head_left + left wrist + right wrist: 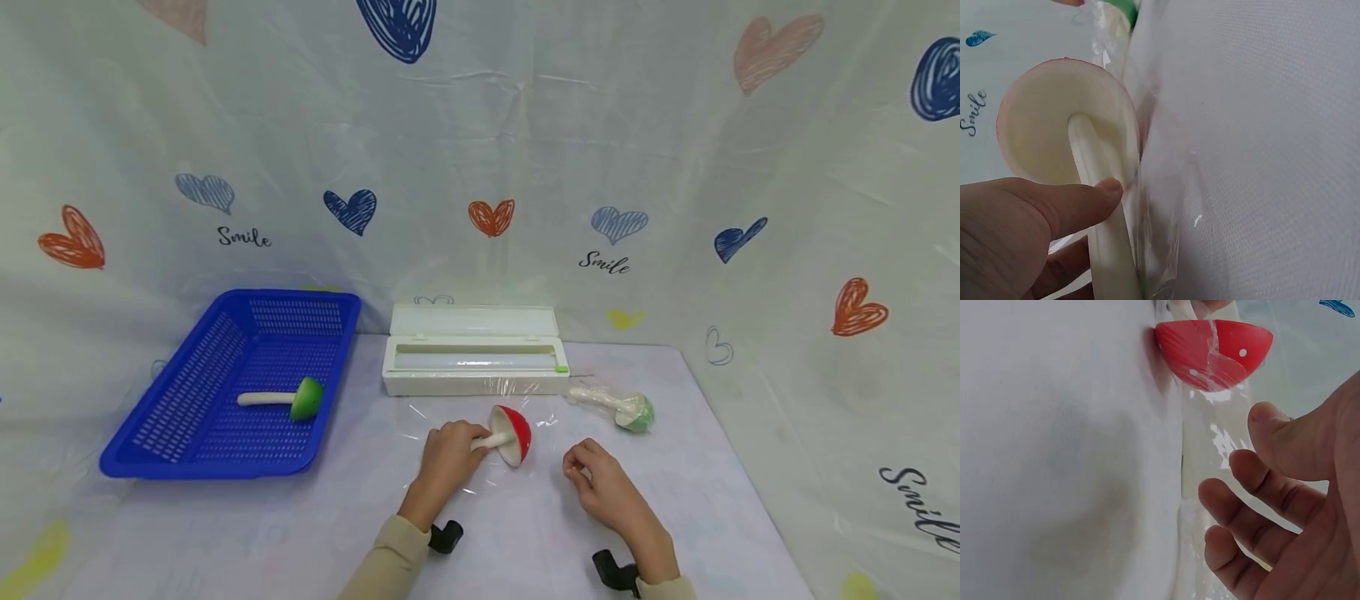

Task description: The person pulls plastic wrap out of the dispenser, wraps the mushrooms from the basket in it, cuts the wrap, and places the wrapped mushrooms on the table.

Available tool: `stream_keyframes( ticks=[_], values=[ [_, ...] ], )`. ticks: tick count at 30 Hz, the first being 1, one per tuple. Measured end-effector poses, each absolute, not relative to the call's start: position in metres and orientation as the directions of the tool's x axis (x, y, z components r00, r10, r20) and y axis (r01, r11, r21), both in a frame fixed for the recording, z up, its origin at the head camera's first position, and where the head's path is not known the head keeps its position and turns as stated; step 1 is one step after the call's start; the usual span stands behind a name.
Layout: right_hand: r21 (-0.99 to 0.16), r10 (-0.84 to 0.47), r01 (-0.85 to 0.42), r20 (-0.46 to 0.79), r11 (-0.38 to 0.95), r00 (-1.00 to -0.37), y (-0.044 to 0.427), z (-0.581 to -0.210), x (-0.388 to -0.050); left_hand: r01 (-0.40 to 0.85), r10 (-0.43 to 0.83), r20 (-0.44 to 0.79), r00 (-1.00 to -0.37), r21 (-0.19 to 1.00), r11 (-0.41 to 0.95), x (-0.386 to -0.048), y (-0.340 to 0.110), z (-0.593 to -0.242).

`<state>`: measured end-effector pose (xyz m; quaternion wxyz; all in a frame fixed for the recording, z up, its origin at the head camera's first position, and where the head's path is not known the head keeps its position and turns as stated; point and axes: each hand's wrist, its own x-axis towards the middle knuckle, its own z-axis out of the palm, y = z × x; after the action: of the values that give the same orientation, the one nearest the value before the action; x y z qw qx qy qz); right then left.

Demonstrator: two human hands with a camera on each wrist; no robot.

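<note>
A toy mushroom with a red, white-dotted cap (519,433) lies on its side over a sheet of cling film (1160,256). My left hand (447,457) pinches its white stem (1109,250) between thumb and fingers. Part of the film lies across the red cap (1185,353) in the right wrist view. To the right of the cap, apart from it, my right hand (606,490) hovers with loosely bent fingers and holds nothing. Behind the mushroom stands a white cling film dispenser (450,386) with its lid raised and film coming off its front.
A green-capped mushroom (636,413) wrapped in film lies on the white table (720,500), right of the dispenser. At the left, a blue basket (123,461) holds another green-capped mushroom (306,398), which looks unwrapped. A heart-printed sheet (420,133) hangs behind the table.
</note>
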<state>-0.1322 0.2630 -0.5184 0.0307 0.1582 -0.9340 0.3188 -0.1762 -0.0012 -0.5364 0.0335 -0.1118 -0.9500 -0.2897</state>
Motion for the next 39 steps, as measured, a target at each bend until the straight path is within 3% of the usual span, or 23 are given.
stream_keyframes(
  ticks=[10, 15, 23, 31, 35, 39],
  values=[
    [-0.632, -0.233, -0.294, 0.181, 0.717, -0.956, 0.267, -0.510, -0.136, 0.235, 0.196, 0.129, -0.972, 0.556, 0.798, -0.175, 0.000, -0.536],
    [-0.705, -0.180, -0.342, 0.297, 0.621, -0.938, 0.243, -0.513, -0.154, 0.236, 0.204, 0.121, -0.972, 0.560, 0.794, -0.175, 0.000, -0.536],
    [-0.831, -0.105, -0.385, 0.376, 0.401, -0.921, 0.202, -0.520, -0.174, 0.217, 0.189, 0.108, -0.976, 0.551, 0.806, -0.173, 0.001, -0.536],
    [-0.731, -0.052, -0.419, 0.467, 0.539, -0.883, 0.183, -0.534, -0.173, 0.268, 0.192, 0.195, -0.962, 0.526, 0.807, -0.169, -0.004, -0.538],
    [-0.670, -0.126, -0.501, 0.526, 0.548, -0.841, 0.178, -0.538, -0.174, 0.288, 0.221, 0.185, -0.958, 0.611, 0.738, -0.170, -0.019, -0.539],
    [-0.634, -0.156, -0.505, 0.523, 0.586, -0.838, 0.177, -0.540, -0.175, 0.247, 0.209, 0.139, -0.968, 0.680, 0.690, -0.165, -0.043, -0.537]
  ],
)
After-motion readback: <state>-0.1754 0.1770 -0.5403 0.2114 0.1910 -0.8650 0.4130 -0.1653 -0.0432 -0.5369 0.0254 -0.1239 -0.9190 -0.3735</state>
